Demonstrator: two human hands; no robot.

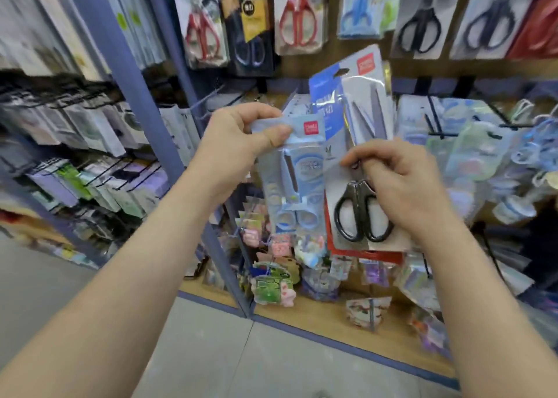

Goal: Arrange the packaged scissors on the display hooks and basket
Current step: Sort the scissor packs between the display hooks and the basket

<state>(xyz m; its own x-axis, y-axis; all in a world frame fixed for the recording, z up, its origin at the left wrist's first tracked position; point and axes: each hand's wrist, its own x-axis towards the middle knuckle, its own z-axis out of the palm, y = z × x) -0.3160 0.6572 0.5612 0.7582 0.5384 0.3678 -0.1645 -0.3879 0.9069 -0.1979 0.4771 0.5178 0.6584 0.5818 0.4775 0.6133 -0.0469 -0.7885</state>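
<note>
Along the far side, a wooden display board (332,62) is filling most of the view, with packs of red-handled scissors (297,20) and black-handled scissors (419,26) hanging in a row across its top. Grey floor (211,352) is stretching across the near ground up to the board's low wooden ledge (326,316), where small colourful packets (271,286) are crowding together. A blue upright post (126,74) is slanting down the left of the board, and further left a rack of dark hooks (75,108) is carrying blurred packets. On the right, black hooks (437,123) are sticking out among pale blue packs.

Both bare forearms are reaching in from the near edge. The right hand (401,186) is curling its fingers round a stack of packs (367,111), the front one showing a dark-handled pair, and is holding it up before the middle of the board. The left hand (238,147) is pinching the top edge of a light blue scissors pack (290,186) between thumb and fingers, so that it is hanging just left of the stack.
</note>
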